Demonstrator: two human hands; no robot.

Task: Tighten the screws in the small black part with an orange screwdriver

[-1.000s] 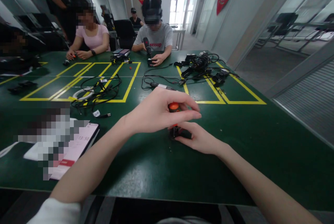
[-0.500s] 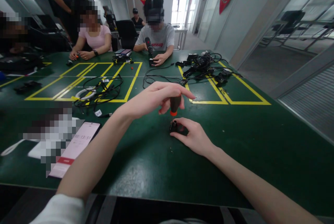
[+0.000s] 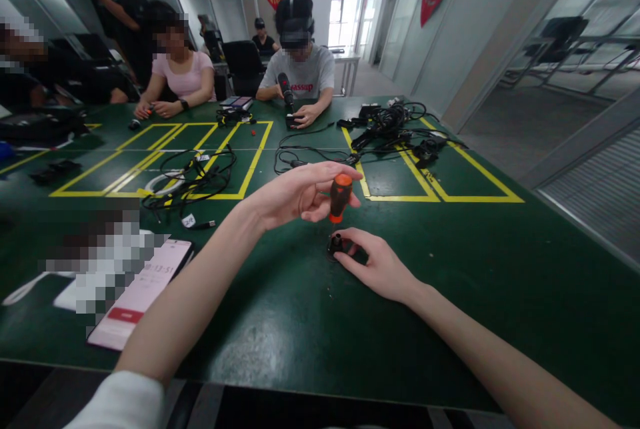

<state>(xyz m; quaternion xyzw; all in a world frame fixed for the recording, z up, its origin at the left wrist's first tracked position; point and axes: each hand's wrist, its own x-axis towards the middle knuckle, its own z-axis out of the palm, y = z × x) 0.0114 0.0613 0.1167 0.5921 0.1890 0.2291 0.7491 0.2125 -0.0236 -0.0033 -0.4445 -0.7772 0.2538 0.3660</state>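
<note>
My left hand (image 3: 313,195) is closed around a short screwdriver (image 3: 341,199) with a dark grip and an orange cap and collar. The tool stands nearly upright, its shaft pointing down at a small black part (image 3: 336,243). Whether the tip sits in a screw is too small to tell. My right hand (image 3: 375,259) rests on the green table and pinches that black part between thumb and fingers. A short black stub rises from the part; the fingers cover the rest of it.
A phone (image 3: 145,292) lies on the green table (image 3: 280,322) by my left forearm. Black cables (image 3: 197,175) lie beyond it, with a larger cable heap (image 3: 390,122) at the far right. Yellow tape (image 3: 480,199) marks the tabletop. Across it, a co-worker (image 3: 303,75) holds a power driver.
My left fingers have shifted around the screwdriver, uncovering its orange cap, and the handle leans differently. My right grip on the black part has changed slightly.
</note>
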